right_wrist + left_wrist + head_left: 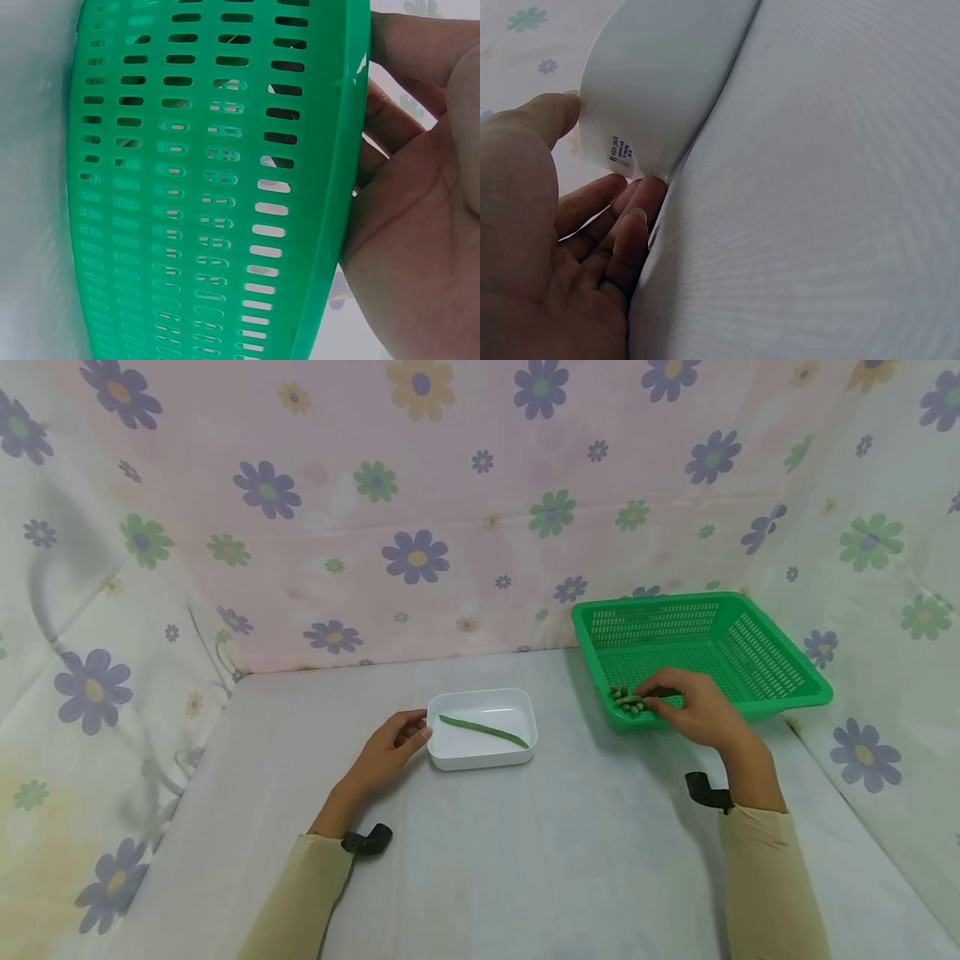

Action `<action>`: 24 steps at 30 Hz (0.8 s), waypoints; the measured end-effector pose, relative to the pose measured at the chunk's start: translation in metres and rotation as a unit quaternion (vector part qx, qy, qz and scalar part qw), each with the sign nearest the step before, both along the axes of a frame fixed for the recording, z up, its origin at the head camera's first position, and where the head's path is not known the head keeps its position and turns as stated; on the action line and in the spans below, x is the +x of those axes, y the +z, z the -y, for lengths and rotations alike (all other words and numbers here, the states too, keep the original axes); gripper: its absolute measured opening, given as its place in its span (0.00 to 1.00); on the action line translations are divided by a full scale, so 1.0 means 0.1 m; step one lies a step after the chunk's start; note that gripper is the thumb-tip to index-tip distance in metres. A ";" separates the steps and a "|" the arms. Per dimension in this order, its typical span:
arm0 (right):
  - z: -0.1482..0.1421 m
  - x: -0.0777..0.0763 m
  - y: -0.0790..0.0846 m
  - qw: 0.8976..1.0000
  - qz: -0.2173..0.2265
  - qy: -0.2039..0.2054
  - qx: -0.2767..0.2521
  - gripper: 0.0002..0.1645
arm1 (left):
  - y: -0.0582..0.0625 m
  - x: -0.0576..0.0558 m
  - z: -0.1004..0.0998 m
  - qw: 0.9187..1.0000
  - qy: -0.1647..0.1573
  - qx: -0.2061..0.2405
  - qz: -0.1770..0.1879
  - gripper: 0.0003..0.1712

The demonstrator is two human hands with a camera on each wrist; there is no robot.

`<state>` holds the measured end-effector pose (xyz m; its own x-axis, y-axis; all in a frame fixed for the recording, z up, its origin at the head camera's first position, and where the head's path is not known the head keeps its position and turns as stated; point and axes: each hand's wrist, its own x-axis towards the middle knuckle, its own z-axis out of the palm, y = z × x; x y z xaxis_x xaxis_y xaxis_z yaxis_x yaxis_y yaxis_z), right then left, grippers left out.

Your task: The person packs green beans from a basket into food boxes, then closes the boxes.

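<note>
A shallow white rectangular container [480,762] stands on the table, with one long green bean [483,730] lying slantwise in it. At its left side my left hand [386,747] holds the container, thumb at the rim and fingertips low against the wall; the left wrist view shows printed lettering [620,152] there. Over the front wall of a green slotted basket [757,703], my right hand [693,706] reaches in. Its thumb and fingers pinch at a small heap of green beans [628,700]. The right wrist view hides the fingertips behind the basket rim [352,135].
A pale cloth covers the table [540,860]. Flower-printed curtains [465,510] hang behind and at both sides, the back one close behind the basket. Black wrist cameras sit on both wrists, the left camera [367,841] just above the table.
</note>
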<state>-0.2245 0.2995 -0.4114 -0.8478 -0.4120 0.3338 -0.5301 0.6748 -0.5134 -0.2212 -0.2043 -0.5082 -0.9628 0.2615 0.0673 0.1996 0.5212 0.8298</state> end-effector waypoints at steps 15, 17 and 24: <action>-0.07 0.04 0.03 1.000 -0.004 -0.008 -0.024 0.10 | -0.03 0.00 0.00 1.000 0.004 -0.008 0.000 0.31; -0.06 0.03 0.02 0.999 -0.013 -0.010 -0.036 0.09 | -0.03 0.01 0.00 1.000 0.004 -0.007 0.002 0.31; -0.01 -0.02 -0.05 0.995 -0.053 -0.033 -0.075 0.09 | -0.04 0.01 0.00 1.000 0.005 -0.006 -0.004 0.32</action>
<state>-0.2260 0.3002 -0.4159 -0.8281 -0.2952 0.4766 -0.5437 0.6303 -0.5543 -0.2200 -0.2039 -0.5122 -0.9648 0.2527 0.0726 0.2015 0.5333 0.8216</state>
